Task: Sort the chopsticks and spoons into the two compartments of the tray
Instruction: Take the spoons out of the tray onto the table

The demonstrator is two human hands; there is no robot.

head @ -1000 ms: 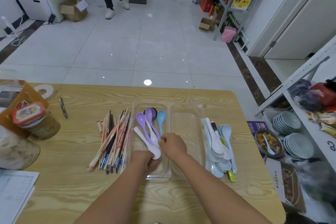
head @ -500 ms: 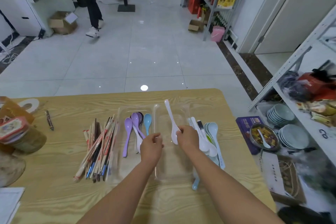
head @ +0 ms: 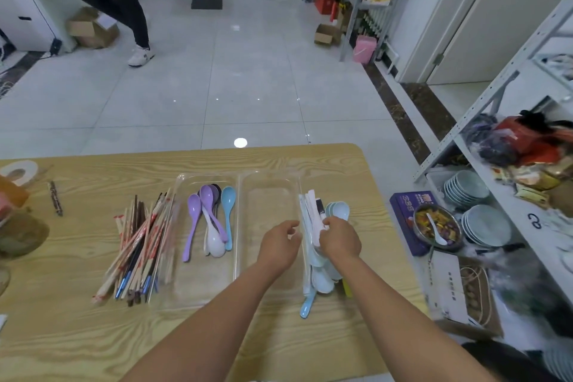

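Right of the tray, grip of right hand around piled spoons; left hand slack, empty; chopsticks opposite.

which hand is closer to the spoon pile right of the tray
Right. The right hand is on the spoon pile, fingers touching it; the left hand is just to its left, over the tray's empty compartment, holding nothing.
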